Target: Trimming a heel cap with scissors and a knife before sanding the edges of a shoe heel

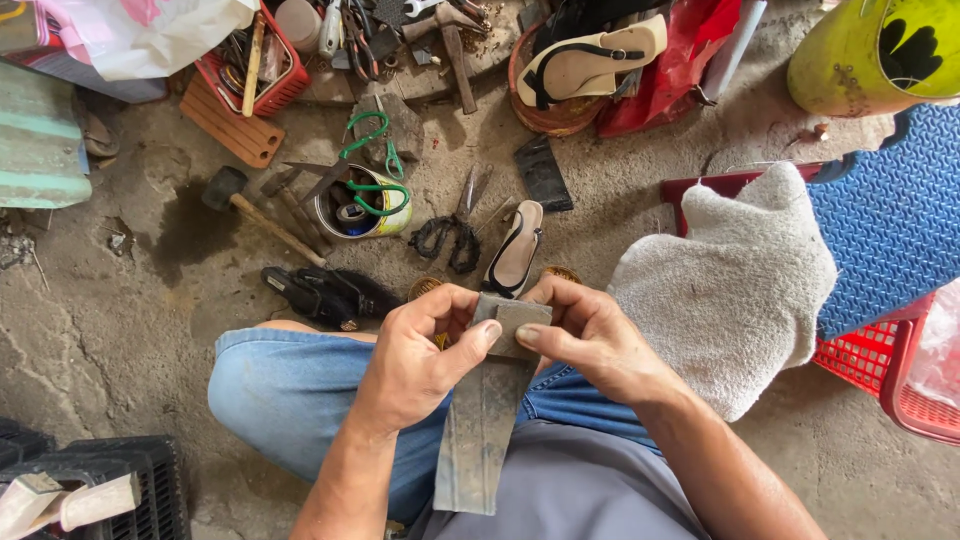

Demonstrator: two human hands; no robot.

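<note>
Grey rubber strip [483, 420], one piece, pinched at its folded top by both hands: left hand [415, 355], right hand [590, 335].

Both hands together above the lap, left hand [415, 355] and right hand [590, 335] thumbs pressed, fingers curled

Bare concrete floor [130, 330] left of the knee; shoe [515, 250], scissors [450, 235], tin [365, 205] crowding ahead.

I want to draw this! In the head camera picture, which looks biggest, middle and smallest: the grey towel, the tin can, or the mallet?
1. Grey towel, by far the largest.
2. Mallet and tin can look about alike: the mallet longer, the can fatter, so no ranking.
</note>
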